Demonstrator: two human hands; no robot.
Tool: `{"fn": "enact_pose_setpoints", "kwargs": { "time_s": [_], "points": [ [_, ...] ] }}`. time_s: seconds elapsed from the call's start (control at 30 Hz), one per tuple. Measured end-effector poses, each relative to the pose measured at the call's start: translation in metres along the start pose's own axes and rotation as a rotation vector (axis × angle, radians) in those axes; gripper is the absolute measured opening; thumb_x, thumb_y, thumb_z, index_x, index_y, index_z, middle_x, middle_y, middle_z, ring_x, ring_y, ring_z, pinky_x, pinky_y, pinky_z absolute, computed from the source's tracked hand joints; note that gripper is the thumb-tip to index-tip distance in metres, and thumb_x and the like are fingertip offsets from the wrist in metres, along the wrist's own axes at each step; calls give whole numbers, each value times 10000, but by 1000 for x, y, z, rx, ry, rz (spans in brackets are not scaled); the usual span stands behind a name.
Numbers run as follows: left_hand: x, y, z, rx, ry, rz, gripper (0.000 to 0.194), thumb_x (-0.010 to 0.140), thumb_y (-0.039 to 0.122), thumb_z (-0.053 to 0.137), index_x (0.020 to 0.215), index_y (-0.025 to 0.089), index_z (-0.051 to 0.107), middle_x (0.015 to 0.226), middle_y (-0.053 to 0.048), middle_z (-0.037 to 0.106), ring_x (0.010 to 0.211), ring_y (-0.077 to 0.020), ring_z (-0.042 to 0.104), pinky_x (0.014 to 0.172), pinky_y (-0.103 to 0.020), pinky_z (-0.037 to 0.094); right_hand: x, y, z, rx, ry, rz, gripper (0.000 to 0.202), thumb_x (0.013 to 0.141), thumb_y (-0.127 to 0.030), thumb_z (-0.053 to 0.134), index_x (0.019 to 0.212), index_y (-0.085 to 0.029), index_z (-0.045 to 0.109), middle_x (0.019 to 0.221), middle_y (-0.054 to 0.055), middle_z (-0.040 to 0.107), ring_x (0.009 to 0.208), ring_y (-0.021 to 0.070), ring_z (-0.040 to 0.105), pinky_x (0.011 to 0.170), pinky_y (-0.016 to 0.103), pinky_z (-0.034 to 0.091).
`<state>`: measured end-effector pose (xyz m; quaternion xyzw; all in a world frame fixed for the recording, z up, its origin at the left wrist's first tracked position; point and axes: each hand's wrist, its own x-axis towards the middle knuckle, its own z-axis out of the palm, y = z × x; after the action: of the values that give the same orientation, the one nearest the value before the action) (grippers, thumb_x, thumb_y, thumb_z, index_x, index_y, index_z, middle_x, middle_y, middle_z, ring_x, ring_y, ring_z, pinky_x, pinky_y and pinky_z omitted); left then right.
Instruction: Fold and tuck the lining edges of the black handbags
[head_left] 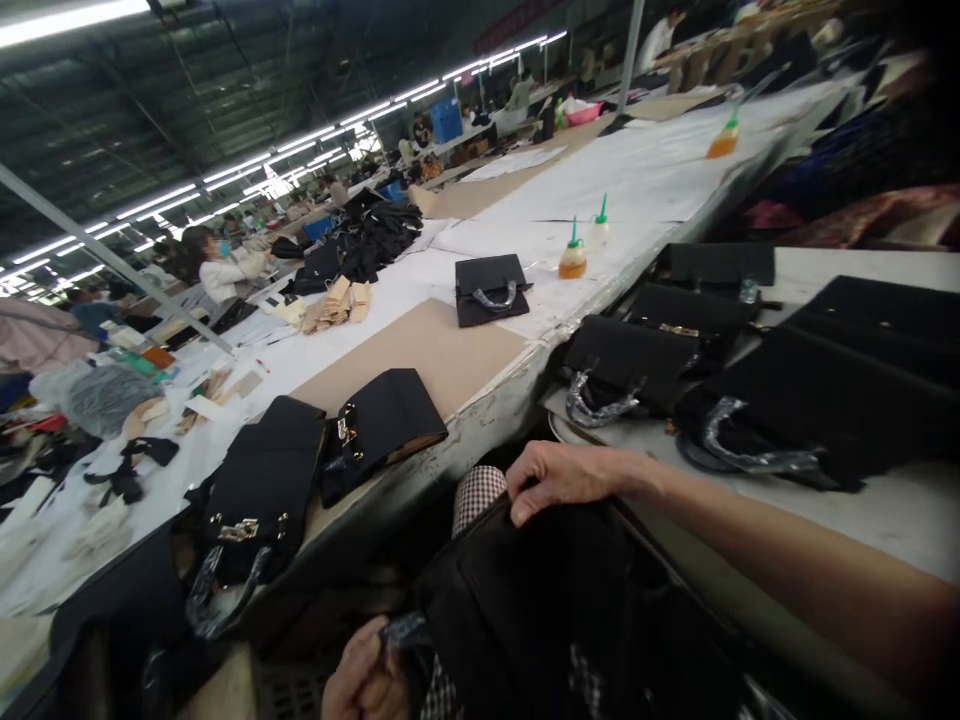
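A black handbag (540, 610) lies across my lap, partly cut off by the lower edge of the head view. My right hand (559, 478) pinches its upper edge between thumb and fingers. Lower down, my left hand (364, 672) is closed around a plastic-wrapped handle (405, 632) at the bag's left side. Checked cloth (480, 490) shows behind the bag. On the table edge to the left are a black handbag with gold clasp (259, 490) and another black bag (397, 415).
Several black handbags (630, 360) with wrapped handles lie on a surface at right. The long white table (420, 270) carries a small black bag (491, 290), glue bottles (572, 262), brown card (442, 345) and a heap of black pieces (367, 235). A co-worker (225, 270) stands across it.
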<state>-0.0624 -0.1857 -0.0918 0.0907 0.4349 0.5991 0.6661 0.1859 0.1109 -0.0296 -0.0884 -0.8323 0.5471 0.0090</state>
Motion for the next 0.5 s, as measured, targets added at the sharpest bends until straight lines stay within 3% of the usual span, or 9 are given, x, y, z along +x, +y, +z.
{"fn": "enact_pose_setpoints", "kwargs": {
  "time_s": [0.1, 0.17, 0.23, 0.27, 0.3, 0.37, 0.5],
  "points": [
    [13, -8, -3, 88, 166, -32, 466, 701, 524, 834, 666, 160, 546, 465, 136, 133, 378, -10, 35, 330, -120, 154, -6, 8, 7, -190, 19, 44, 284, 902, -415, 649, 800, -171, 751, 668, -9, 633, 628, 147, 551, 587, 240, 367],
    [17, -4, 0, 268, 278, -4, 443, 699, 531, 816, 709, 143, 602, 467, 97, 319, 366, -36, 249, 368, -147, 282, -6, 13, 14, -280, 47, 57, 245, 900, -380, 654, 802, -180, 756, 686, 3, 659, 648, 162, 579, 611, 256, 365],
    [15, 10, 9, 514, 348, 80, 393, 717, 477, 800, 864, 128, 692, 664, -9, 618, 613, -146, 596, 591, -220, 497, -3, 16, 18, -326, 49, 76, 239, 909, -375, 645, 811, -187, 756, 704, 14, 676, 667, 176, 600, 618, 265, 361],
    [13, 19, 16, 622, 364, 133, 404, 728, 443, 793, 975, 133, 712, 877, -62, 704, 859, -214, 662, 771, -265, 528, -2, 15, 19, -344, 46, 83, 241, 914, -375, 639, 813, -190, 753, 710, 18, 680, 674, 182, 605, 619, 268, 358],
    [10, 28, 25, 696, 363, 174, 455, 748, 438, 777, 1088, 146, 703, 1075, -94, 707, 1064, -260, 633, 917, -304, 497, -1, 14, 20, -359, 48, 88, 243, 918, -373, 634, 809, -190, 750, 712, 20, 680, 679, 186, 608, 621, 270, 356],
    [10, 44, 47, 756, 307, 207, 514, 817, 476, 706, 1225, 168, 656, 1254, -112, 654, 1227, -284, 556, 1039, -350, 426, -1, 10, 19, -364, 49, 100, 243, 923, -362, 626, 800, -188, 742, 707, 20, 674, 674, 186, 606, 621, 270, 354],
    [36, 55, 94, 956, 78, 162, 415, 848, 428, 681, 1182, 182, 681, 1176, -97, 686, 1118, -277, 608, 968, -333, 451, -4, 3, 18, -326, 54, 101, 242, 929, -345, 613, 789, -188, 733, 685, 6, 650, 655, 172, 588, 616, 263, 353]
  ]
}}
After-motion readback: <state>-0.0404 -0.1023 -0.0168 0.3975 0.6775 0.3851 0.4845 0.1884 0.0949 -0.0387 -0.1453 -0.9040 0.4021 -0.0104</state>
